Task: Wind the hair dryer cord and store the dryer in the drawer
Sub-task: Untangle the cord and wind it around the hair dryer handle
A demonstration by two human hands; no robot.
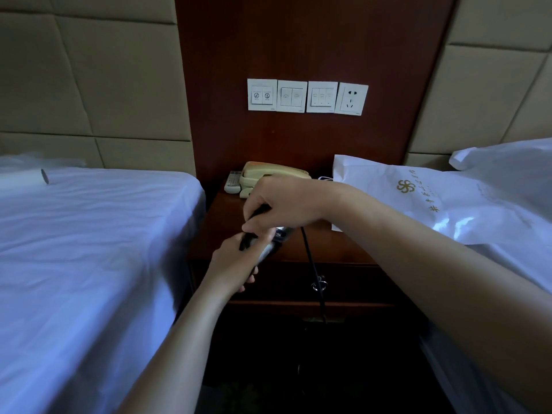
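A dark hair dryer (270,245) with a silvery part is held above the front edge of the wooden nightstand (334,249). My left hand (236,262) grips its lower end from below. My right hand (282,203) curls round its upper part from above, and most of the dryer is hidden by both hands. Its black cord (313,270) hangs straight down from under my right hand, across the closed drawer front (358,283) and its metal ring handle (319,284), into the dark below.
A beige telephone (270,174) and a remote (233,181) sit at the back of the nightstand. A white plastic bag (433,201) lies over its right side and the right bed. The left bed (83,234) has a white sheet. Wall switches and a socket (352,98) are above.
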